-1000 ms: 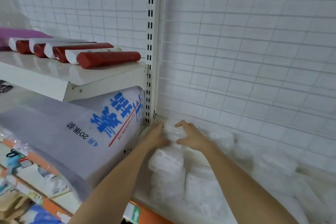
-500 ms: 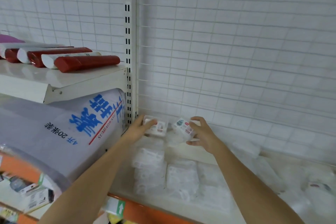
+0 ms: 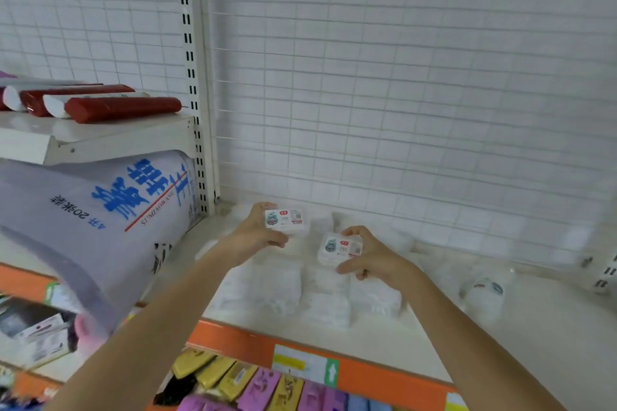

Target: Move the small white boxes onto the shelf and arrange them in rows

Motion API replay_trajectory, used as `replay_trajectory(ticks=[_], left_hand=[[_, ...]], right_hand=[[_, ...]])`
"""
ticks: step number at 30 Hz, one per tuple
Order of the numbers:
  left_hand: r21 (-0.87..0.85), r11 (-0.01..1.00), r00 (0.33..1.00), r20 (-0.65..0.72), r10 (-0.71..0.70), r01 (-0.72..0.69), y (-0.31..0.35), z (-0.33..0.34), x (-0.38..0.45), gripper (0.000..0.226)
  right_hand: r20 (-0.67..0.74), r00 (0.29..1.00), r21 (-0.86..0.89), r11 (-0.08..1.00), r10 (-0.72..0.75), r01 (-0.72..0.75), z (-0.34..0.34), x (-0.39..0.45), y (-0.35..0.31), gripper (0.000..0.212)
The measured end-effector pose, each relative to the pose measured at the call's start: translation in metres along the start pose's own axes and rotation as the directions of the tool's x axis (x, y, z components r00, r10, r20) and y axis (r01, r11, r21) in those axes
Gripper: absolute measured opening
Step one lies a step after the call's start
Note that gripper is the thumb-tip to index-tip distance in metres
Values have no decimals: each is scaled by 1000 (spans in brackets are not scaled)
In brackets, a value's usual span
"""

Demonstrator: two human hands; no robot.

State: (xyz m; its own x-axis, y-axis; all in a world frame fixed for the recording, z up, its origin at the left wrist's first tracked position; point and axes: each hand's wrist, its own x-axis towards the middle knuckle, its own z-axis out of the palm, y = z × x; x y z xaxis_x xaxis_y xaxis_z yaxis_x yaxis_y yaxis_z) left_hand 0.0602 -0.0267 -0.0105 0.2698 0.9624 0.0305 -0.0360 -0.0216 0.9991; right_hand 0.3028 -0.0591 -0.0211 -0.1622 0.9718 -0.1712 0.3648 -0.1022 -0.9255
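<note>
Boxes up, one in each hand

Fingers curl round a small white box on each side. The left hand (image 3: pixel 258 235) pinches the left box (image 3: pixel 284 221), thumb beneath and fingers behind, label face turned up toward the camera. The right hand (image 3: pixel 370 255) grips the right box (image 3: pixel 340 248) the same way, thumb under its near edge, fingers wrapped over the far side, and that box sits tilted. The two boxes are close but apart, the left one at about 11 o'clock from the right one, both held above the shelf (image 3: pixel 541 327).

Under the hands, blurred white packs (image 3: pixel 320 297) lie in rows on the shelf; whether they are the same boxes I cannot tell. At 3 o'clock from the right hand a loose round item (image 3: pixel 484 290) rests on the shelf, too blurred to name. At 9 o'clock, a grey bag with blue lettering (image 3: pixel 100 210) leans beside the slotted upright (image 3: pixel 192 77). At 10 o'clock, red and white tubes (image 3: pixel 123 107) lie on a higher shelf. At 6 o'clock, the orange price strip (image 3: pixel 253 344) runs along the shelf front.
</note>
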Motion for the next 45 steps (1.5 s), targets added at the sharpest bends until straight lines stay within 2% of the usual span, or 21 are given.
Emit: replay_trajectory(ticks=[2,4,6,9,12,17,22,27,33,36,41,45], left_hand=[[283,957,995,-66,80,-58,-7,7,-8,66],[501,860,985,-82,152,-92,-15,10,-16,68],[661,737,972,-53,229,-138,-21,11,-27,70],[804,564,954,14,301,-189,-30,16,-44,70],[847,507,946,-13,323,-162,-40,22,-57,72],[831,526,926,-33,376,-184,-49,26,-71,75],[801,546,919,14,395,-247,-49,28,-77,74],[752,593,922,49,385,-287,-45,24,-77,74],[628,652,895,184,407,-425,-51,53,-79,68],[566,653,864,304,403,-503,-55,87,-78,67],[420,707,800,483,357,-569,-60,161,-92,78],[306,728,723,590,360,-613,-67,233,-117,69]], right_hand=[[-88,995,-140,990,-47,35,-7,-14,7,65],[-163,978,-263,961,-133,87,-17,-27,13,65],[-173,959,-341,927,-225,156,-27,-40,22,65],[-162,940,-450,870,-301,201,-37,-57,36,64],[-172,912,-546,807,-372,226,-41,-70,44,65],[-146,871,-671,693,-470,262,-39,-91,51,68],[-152,873,-668,699,-464,255,-27,-104,53,69],[-250,877,-646,745,-411,165,-21,-123,54,70],[-473,830,-508,862,-294,16,-20,-183,70,67],[-609,756,-454,887,-241,-83,-20,-230,84,65],[-807,571,-342,908,-150,-244,-22,-329,110,65],[-894,441,-260,897,-84,-357,-18,-407,130,66]])
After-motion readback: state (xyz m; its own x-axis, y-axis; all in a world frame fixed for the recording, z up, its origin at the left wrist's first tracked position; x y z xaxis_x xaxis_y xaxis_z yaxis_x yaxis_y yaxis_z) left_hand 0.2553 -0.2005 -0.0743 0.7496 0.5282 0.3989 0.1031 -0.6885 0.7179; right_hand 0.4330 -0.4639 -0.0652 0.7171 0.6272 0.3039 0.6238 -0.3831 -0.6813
